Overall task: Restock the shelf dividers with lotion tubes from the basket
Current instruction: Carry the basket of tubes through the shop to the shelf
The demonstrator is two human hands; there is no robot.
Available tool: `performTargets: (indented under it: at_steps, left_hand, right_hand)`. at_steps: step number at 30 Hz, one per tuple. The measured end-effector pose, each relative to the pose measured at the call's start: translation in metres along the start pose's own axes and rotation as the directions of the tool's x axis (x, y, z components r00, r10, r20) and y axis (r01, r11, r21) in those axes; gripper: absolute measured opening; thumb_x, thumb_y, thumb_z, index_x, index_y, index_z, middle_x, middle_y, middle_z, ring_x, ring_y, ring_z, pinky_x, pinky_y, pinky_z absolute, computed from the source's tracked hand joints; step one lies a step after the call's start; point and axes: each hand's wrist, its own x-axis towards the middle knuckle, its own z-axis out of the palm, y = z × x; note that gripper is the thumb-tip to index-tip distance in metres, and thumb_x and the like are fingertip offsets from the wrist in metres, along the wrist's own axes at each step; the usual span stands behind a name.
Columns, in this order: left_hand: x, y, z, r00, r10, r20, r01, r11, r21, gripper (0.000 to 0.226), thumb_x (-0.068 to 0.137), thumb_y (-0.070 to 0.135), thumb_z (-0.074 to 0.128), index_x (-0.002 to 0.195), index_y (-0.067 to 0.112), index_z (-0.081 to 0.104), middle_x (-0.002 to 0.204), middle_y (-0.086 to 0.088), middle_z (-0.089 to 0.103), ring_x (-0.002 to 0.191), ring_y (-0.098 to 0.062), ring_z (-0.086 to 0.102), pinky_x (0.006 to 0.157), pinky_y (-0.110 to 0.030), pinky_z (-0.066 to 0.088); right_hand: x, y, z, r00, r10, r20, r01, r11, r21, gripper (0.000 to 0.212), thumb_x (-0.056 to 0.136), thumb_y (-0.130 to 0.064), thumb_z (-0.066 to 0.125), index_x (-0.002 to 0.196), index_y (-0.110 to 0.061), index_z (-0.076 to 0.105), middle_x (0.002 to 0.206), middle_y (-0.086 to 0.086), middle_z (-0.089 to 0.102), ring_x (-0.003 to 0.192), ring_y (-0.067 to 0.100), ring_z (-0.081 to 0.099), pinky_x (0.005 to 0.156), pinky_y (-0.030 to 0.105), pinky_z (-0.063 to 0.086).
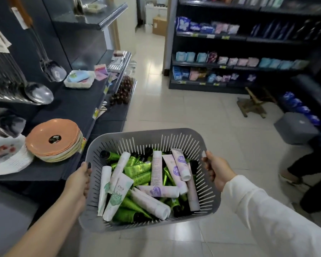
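Basket (148, 135): one. Along its left side, white tubes (117, 199): three. Centre to right side, lilac tubes (158, 191): at least six. Green tubes (137, 168): piled and overlapping, so no exact count is possible. At the shelf's (67, 108) front edge, plate stacks: two, one orange stack (54, 138) and one white stack (7, 156). Ladles (39, 93): two. Wooden stool (252, 104): one.

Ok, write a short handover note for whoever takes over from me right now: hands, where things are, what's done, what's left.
Left hand grips the basket at its left rim; right hand grips the right rim.
The basket is carried above the tiled floor, piled with lotion tubes, green, white and lilac, lying jumbled.
Done: no tube is out of the basket in this view.
Left: the shelf dividers are not in view; find them, then fill them from the basket.
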Motion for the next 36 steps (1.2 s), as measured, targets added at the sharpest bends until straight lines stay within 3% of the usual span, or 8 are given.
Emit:
performTargets:
  at_steps: [5,13,24,29,36]
  left_hand:
    - [0.024,0.038,0.019,0.994,-0.002,0.113,-0.006,0.998,0.064,0.039,0.095,0.046,0.041,0.069,0.019,0.05,0.059,0.003,0.025,0.049,-0.009,0.016,0.048,-0.023,0.011]
    - [0.051,0.081,0.057,0.979,0.039,0.198,-0.066,0.989,0.134,0.039,0.096,0.046,0.04,0.07,0.019,0.049,0.058,0.004,0.025,0.046,-0.009,0.018,0.045,-0.021,0.015]
    - [0.103,0.114,0.151,0.99,0.019,0.14,-0.038,0.99,0.135,0.038,0.096,0.044,0.042,0.07,0.018,0.052,0.059,0.005,0.028,0.049,-0.008,0.019,0.046,-0.021,0.016]
    - [0.121,0.134,0.203,0.992,0.001,0.125,-0.018,0.991,0.132,0.038,0.095,0.046,0.043,0.069,0.02,0.052,0.058,0.006,0.029,0.048,-0.008,0.018,0.031,-0.015,0.018]
    - [0.154,0.165,0.262,0.99,-0.024,0.14,0.011,0.996,0.09,0.037,0.093,0.047,0.046,0.07,0.02,0.053,0.054,0.008,0.029,0.037,-0.005,0.02,0.03,-0.009,0.016]
  right_hand:
    - [0.004,-0.007,0.002,0.996,0.01,-0.087,-0.002,0.996,0.093,0.037,0.096,-0.039,0.043,0.066,-0.017,0.05,0.04,-0.009,0.036,0.026,0.002,0.024,0.031,0.015,0.019]
    - [0.021,-0.017,0.006,0.987,0.019,-0.157,0.004,0.99,0.143,0.04,0.096,-0.041,0.04,0.065,-0.019,0.049,0.037,-0.01,0.035,0.026,0.003,0.021,0.031,0.016,0.016]
    - [0.129,-0.081,-0.004,0.992,0.059,-0.114,-0.049,0.995,0.087,0.042,0.096,-0.044,0.041,0.064,-0.019,0.049,0.039,-0.009,0.035,0.028,0.003,0.021,0.032,0.014,0.015]
    - [0.179,-0.125,-0.014,0.994,0.049,-0.096,-0.042,0.996,0.073,0.041,0.096,-0.043,0.04,0.064,-0.019,0.049,0.044,-0.008,0.035,0.029,0.003,0.021,0.035,0.017,0.015]
    - [0.233,-0.174,-0.018,0.993,0.041,-0.114,-0.028,0.993,0.112,0.039,0.097,-0.039,0.04,0.066,-0.017,0.048,0.056,-0.003,0.033,0.029,0.003,0.02,0.033,0.015,0.015]
